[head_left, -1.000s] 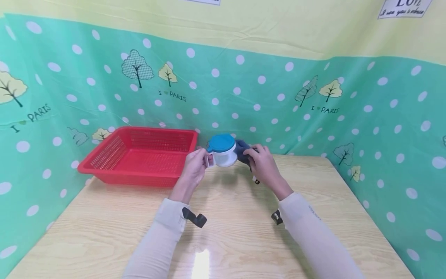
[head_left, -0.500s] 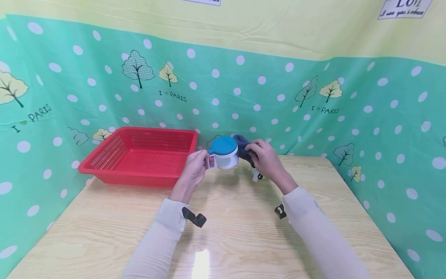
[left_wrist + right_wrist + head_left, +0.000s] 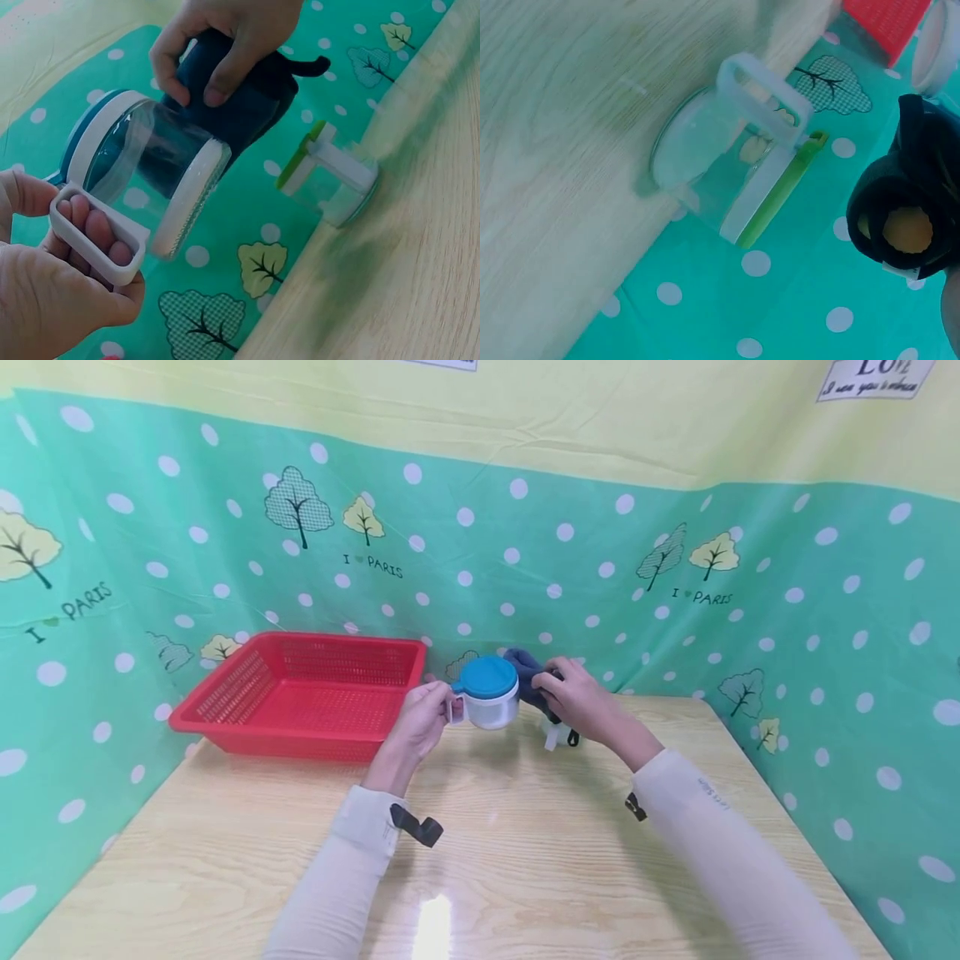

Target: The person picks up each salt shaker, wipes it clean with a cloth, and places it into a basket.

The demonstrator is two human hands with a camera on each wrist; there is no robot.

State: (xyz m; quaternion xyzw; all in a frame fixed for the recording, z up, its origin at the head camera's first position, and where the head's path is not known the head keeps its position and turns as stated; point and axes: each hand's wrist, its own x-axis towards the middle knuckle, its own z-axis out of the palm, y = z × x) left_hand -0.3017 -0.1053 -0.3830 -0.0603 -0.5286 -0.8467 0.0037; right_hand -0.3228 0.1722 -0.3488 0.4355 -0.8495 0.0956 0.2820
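In the head view my left hand holds a clear jar by its white handle, raised above the table. The jar's lid is blue; in the left wrist view several fingers pass through the handle. My right hand grips a dark blue cloth piece against or close behind the jar's far side; contact cannot be made out. The right wrist view shows a round opening in this cloth. Below the right hand stands a second clear jar with a green lid and white handle.
A red plastic basket stands at the back left of the wooden table. Green dotted fabric hangs behind and along the sides. Both sleeves carry black straps.
The blue-lidded jar has shifted slightly right and nearer. My right hand, with the cloth, has also moved right, and its forearm has swung outward. More of the second jar now shows.
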